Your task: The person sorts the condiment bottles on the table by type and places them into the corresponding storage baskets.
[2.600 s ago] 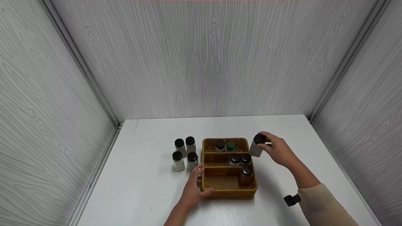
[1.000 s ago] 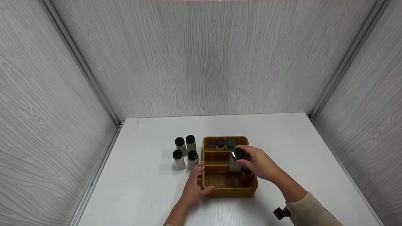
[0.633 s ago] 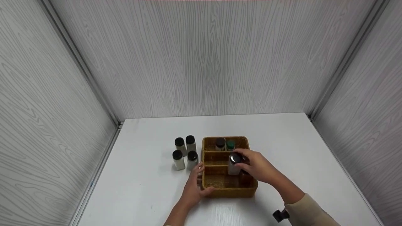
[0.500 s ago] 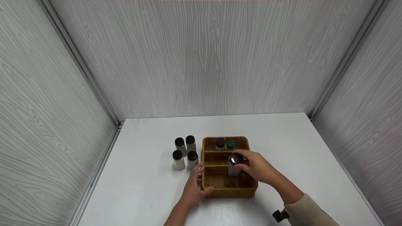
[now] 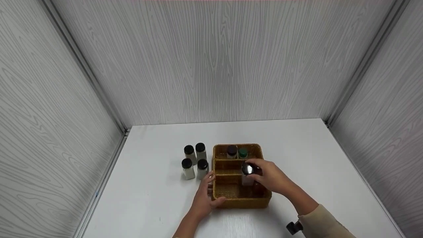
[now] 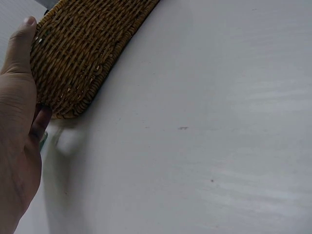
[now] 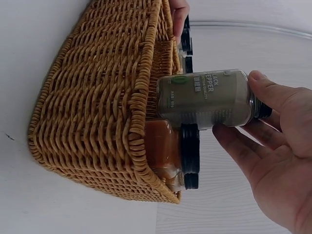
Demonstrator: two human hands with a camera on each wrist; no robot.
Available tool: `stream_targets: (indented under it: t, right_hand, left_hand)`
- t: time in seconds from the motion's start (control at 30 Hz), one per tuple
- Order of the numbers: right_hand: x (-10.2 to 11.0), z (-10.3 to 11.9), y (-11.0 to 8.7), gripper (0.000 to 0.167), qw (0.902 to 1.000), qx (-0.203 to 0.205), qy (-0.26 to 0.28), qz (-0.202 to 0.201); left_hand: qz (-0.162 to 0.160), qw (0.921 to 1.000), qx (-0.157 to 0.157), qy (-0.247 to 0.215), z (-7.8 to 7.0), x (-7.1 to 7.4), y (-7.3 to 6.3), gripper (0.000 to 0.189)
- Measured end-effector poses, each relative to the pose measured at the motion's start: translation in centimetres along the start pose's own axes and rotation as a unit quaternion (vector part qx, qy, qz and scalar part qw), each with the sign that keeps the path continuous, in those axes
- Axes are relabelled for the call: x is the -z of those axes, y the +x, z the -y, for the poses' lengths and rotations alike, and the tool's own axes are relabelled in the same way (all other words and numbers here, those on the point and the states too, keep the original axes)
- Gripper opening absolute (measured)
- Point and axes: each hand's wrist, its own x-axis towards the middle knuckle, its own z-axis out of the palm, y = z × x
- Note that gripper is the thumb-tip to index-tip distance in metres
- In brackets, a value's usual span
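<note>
My right hand (image 5: 273,178) pinches a black-lidded glass jar of black pepper (image 7: 207,97) near its lid, thumb on one side and fingers on the other. In the right wrist view the jar's lower end is at the rim of the brown woven basket (image 7: 97,92), over the front compartment. A jar with orange-brown contents (image 7: 163,146) stands in that compartment beside it, partly hidden by my hand in the head view. My left hand (image 5: 201,200) grips the basket's front left corner, thumb on the front rim and fingers along the left side.
Several black-lidded jars (image 5: 188,170) stand upright on the white table (image 5: 148,198), left of the basket. A dark-lidded jar (image 5: 232,151) and a green-lidded one (image 5: 243,153) sit in the back compartment. Jars in the middle compartment are hidden behind my right hand. Grey wood-grain panels (image 5: 211,66) enclose the table.
My right hand has carried the pepper jar from beyond the basket's right side leftward and nearer, then lowered it slightly at the front compartment. My left hand has stayed on the corner.
</note>
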Motion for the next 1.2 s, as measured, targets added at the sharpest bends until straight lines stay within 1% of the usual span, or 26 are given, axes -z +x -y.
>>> stream_targets:
  t: [0.1,0.27,0.37,0.47,0.6,0.9,1.2]
  right_hand:
    - [-0.2,-0.3,0.0,0.051,1.0,0.002,-0.002,-0.007]
    - [-0.7,-1.2,0.1,0.048,0.9994,0.013,-0.022,-0.021]
    - [-0.9,-1.5,0.2,0.049,0.9992,0.016,-0.025,-0.026]
    - [-1.1,-1.7,0.1,0.051,0.9993,0.016,-0.022,-0.027]
    - [-1.3,-1.9,0.1,0.053,0.999,0.016,-0.033,-0.026]
    - [-2.1,-1.9,0.0,0.052,0.9964,0.015,-0.078,-0.031]
    - [-2.8,-2.2,-0.1,0.051,0.9942,0.028,-0.099,-0.031]
  left_hand:
    - [0.0,1.0,0.0,0.0,0.0,0.0,0.0,0.096]
    - [-0.001,1.0,-0.003,0.002,0.0,0.0,-0.1,0.097]
    - [-0.003,1.0,-0.005,0.001,0.0,0.0,-0.1,0.098]
    - [-0.002,1.0,-0.007,0.0,0.0,0.0,-0.1,0.095]
    - [-0.001,0.9999,-0.009,0.007,0.1,0.0,-0.1,0.091]
    - [-0.003,0.9999,-0.008,0.01,0.1,0.0,0.0,0.092]
    - [-0.001,0.9999,-0.006,0.01,0.0,0.0,-0.1,0.093]
